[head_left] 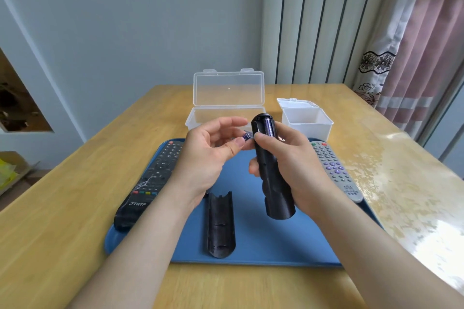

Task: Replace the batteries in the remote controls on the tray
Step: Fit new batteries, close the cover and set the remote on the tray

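Observation:
My right hand (291, 165) grips a black rounded remote (272, 173) upright above the blue tray (253, 241); its back is open and a purple battery (269, 128) sits in the upper compartment. My left hand (208, 158) pinches a second purple battery (246, 136) between thumb and fingers, right beside the remote's open top. The remote's black battery cover (221, 224) lies inside-up on the tray. A black remote (150, 180) lies at the tray's left, a grey remote (336, 170) with purple buttons at its right.
Behind the tray on the wooden table (62, 208) stand a clear plastic box (227, 98) with its lid up and a small white open box (306, 120). A curtain (414, 57) hangs at the far right.

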Action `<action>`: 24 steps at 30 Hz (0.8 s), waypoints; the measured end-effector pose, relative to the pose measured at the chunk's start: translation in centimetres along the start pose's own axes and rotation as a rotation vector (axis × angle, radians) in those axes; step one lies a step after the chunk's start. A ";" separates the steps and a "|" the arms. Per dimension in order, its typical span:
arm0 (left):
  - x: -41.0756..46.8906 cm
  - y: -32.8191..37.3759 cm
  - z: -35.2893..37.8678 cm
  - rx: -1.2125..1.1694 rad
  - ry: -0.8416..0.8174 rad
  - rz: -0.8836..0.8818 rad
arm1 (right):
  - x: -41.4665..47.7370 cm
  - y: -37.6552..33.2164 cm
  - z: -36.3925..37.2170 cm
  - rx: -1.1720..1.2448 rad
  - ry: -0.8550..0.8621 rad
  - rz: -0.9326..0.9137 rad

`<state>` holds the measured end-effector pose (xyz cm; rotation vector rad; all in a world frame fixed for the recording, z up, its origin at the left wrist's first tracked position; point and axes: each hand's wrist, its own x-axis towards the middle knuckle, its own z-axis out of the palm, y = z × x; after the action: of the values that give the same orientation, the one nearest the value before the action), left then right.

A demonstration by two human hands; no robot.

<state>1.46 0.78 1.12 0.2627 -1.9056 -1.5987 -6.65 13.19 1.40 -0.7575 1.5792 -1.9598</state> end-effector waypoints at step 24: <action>-0.5 0.3 1.5 0.088 0.314 0.218 | 0.1 0.6 0.2 0.068 0.031 -0.029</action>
<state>1.03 2.37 1.17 0.3121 -1.6996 -1.2520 -6.49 12.87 0.88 -0.7301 1.5193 -2.0447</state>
